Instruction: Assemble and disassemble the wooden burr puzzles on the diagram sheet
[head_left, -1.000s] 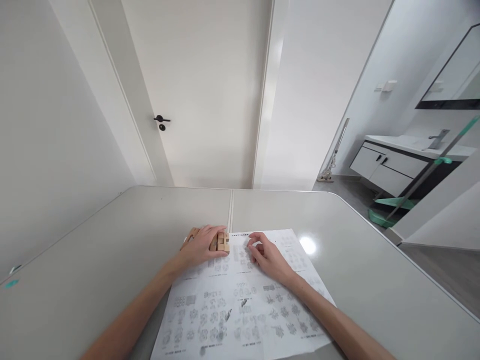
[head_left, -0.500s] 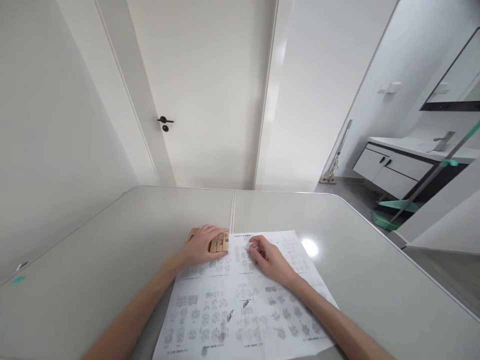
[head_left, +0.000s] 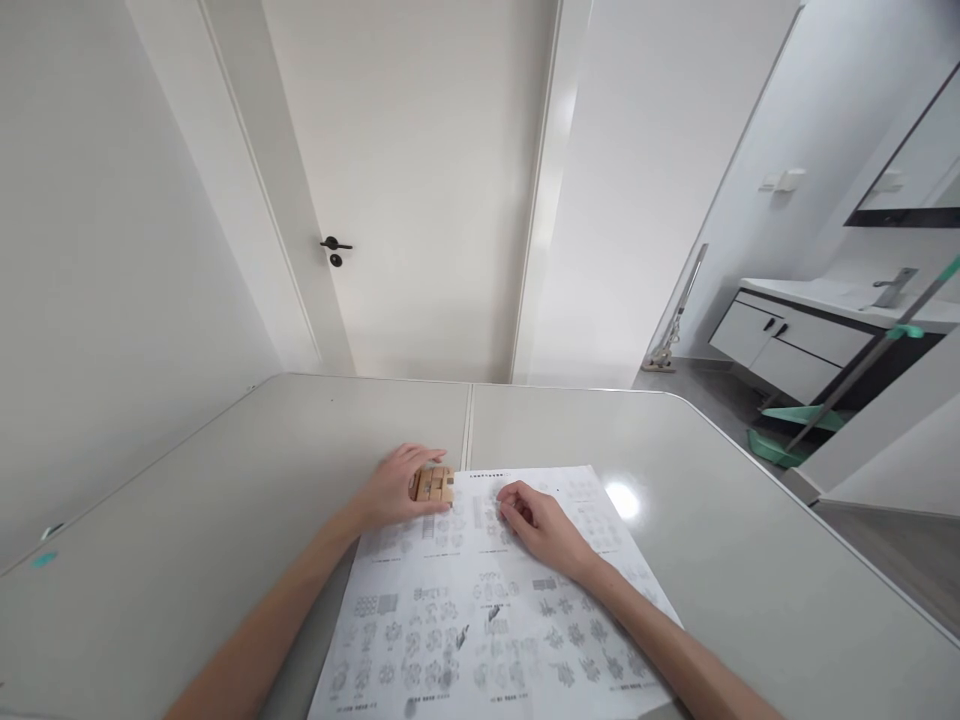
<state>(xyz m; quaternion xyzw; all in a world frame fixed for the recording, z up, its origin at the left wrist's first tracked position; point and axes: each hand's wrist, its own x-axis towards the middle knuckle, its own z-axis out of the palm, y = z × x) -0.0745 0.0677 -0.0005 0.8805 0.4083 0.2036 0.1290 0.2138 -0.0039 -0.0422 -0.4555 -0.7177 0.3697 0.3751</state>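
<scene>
Left hand (head_left: 388, 492), spread around wooden blocks (head_left: 435, 485) by the sheet's (head_left: 555, 475) far edge, now exposes more of them; curled right hand's (head_left: 547, 528) contents indeterminate.

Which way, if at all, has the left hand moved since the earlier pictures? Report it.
Yes: the left hand has shifted slightly left, leaving a wider gap to the table seam than before.

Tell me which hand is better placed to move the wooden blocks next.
Left, I'd judge: the left hand has fingers and thumb on either side of the wooden blocks. The right hand is curled over the printed sheet, apart from them.
</scene>
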